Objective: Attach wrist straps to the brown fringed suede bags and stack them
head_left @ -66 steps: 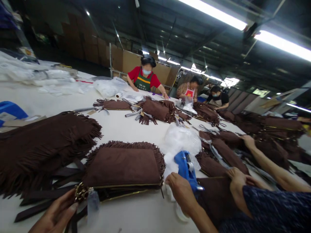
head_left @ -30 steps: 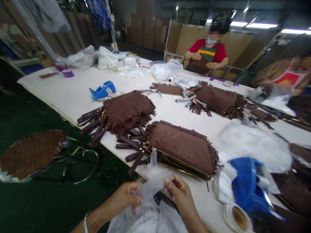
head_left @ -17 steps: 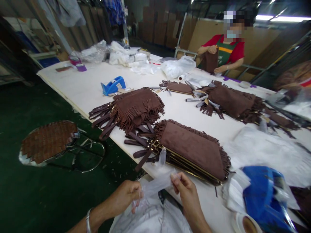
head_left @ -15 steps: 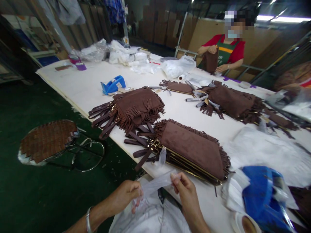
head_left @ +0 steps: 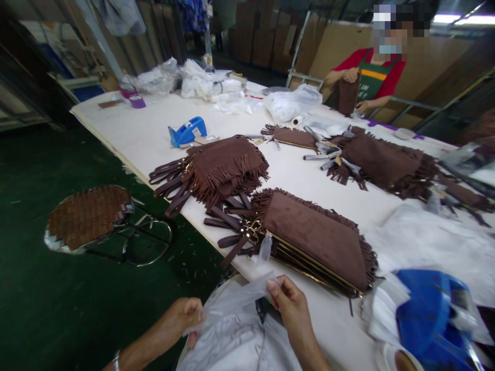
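A thin clear plastic bag (head_left: 240,298) is stretched between my two hands, above my lap and below the table edge. My left hand (head_left: 184,318) pinches its left end. The fingers of my right hand (head_left: 291,303) are closed on its other end. Just beyond lies a stack of brown fringed clutch bags (head_left: 315,234), the nearest zip partly open. One zip pull there is wrapped in a small plastic sleeve (head_left: 265,247). Brown wrist straps (head_left: 228,226) with gold clasps hang toward the table's left edge.
Another pile of fringed bags (head_left: 232,165) lies farther back. Blue tape dispensers (head_left: 429,309) (head_left: 188,132), white wrapping sheets (head_left: 436,242) and a tape roll (head_left: 400,358) are on the white table (head_left: 127,129). A stool (head_left: 89,216) stands left. Across the table a co-worker (head_left: 371,77) holds a brown bag.
My left hand has moved left and slightly down, drawing the plastic bag out longer. My right hand stays about where it was. The view has shifted a little to the left.
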A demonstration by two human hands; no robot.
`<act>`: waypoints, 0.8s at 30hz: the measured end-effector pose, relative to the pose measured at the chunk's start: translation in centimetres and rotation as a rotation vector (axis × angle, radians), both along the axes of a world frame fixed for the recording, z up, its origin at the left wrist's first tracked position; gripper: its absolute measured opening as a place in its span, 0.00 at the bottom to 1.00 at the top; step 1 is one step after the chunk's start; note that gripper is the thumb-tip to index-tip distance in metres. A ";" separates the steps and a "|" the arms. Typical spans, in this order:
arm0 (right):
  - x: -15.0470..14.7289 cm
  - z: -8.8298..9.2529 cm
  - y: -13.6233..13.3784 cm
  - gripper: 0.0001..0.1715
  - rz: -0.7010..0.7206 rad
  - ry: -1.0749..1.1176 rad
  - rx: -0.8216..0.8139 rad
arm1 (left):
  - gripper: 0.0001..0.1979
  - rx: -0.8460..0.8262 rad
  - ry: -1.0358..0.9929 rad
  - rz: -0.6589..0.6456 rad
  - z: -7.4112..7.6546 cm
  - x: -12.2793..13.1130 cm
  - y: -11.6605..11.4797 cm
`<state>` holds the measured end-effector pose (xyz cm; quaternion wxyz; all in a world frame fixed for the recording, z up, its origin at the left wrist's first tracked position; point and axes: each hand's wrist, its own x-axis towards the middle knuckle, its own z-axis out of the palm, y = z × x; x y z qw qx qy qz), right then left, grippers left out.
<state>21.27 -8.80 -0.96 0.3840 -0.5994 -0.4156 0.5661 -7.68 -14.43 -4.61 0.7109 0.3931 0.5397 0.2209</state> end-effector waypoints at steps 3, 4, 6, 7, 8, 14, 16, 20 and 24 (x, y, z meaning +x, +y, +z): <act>-1.4 0.2 -0.6 0.21 0.048 -0.038 0.022 | 0.25 0.084 0.112 -0.110 0.6 -0.8 -0.7; -1.9 0.4 -0.7 0.20 0.070 -0.068 0.032 | 0.25 0.116 0.146 -0.150 0.7 -1.3 -0.8; -3.0 1.0 -1.0 0.19 0.115 -0.145 0.055 | 0.26 0.176 0.218 -0.215 0.6 -2.1 -0.6; -3.5 1.3 -1.0 0.18 0.135 -0.185 0.066 | 0.25 0.197 0.252 -0.228 0.5 -2.5 -0.4; -3.9 1.6 -1.0 0.18 0.149 -0.221 0.077 | 0.25 0.204 0.267 -0.228 0.3 -2.8 -0.1; -5.1 2.5 0.0 0.16 0.214 -0.340 0.181 | 0.25 0.021 -0.104 -0.050 -2.4 -2.7 1.2; -5.3 2.5 0.4 0.16 0.234 -0.369 0.215 | 0.25 -0.009 -0.107 -0.013 -3.1 -2.7 1.2; -5.7 2.5 1.1 0.16 0.248 -0.410 0.258 | 0.24 0.004 -0.048 0.047 -2.7 -3.1 0.8; -6.5 2.0 1.2 0.16 0.255 -0.468 0.278 | 0.22 0.103 0.008 -0.036 -1.0 -4.1 0.5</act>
